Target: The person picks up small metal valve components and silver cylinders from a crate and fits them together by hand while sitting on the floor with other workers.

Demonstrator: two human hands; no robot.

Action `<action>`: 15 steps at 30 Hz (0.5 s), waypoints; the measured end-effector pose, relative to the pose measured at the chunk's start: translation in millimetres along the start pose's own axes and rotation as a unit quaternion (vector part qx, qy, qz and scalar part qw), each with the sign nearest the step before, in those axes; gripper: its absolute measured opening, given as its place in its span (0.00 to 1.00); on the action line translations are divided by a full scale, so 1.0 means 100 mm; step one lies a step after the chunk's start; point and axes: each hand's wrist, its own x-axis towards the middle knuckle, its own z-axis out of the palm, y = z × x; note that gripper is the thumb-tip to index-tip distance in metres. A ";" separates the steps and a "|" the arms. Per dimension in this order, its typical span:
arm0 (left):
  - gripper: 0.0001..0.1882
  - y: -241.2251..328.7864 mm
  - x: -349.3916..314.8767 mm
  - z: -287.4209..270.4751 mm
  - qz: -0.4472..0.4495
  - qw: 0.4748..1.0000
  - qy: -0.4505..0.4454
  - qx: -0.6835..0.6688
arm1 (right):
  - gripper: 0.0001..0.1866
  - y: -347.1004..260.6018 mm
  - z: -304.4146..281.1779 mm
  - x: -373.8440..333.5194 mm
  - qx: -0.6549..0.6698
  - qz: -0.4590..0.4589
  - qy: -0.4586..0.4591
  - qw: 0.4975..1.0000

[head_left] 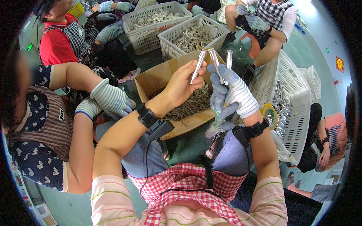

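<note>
My bare left hand [183, 82] pinches a shiny metal tube-shaped part [198, 67], held upright and slightly tilted. Close beside it, my right hand [239, 92], in a striped work glove with grey fingers, is closed on metal parts of the same kind. One such metal part [215, 60] leans toward the left hand's piece, and another metal part [229, 59] stands up behind the fingers. Below the right hand hangs another striped glove [218, 113], seemingly empty; how it is held is hidden. Under both hands stands an open cardboard box [156, 77] containing many dull metal pieces [188, 105].
White plastic crates [169, 48] full of metal parts stand beyond the box. Another white crate [296, 124] at the right holds shiny parts, with a yellow tape roll [269, 116] at its near edge. A gloved co-worker [56, 120] sits close at my left; others sit farther off.
</note>
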 end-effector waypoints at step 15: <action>0.15 0.01 -0.02 0.01 -0.014 1.000 -0.001 -0.013 | 0.18 0.01 0.02 -0.02 0.017 -0.010 0.002 1.000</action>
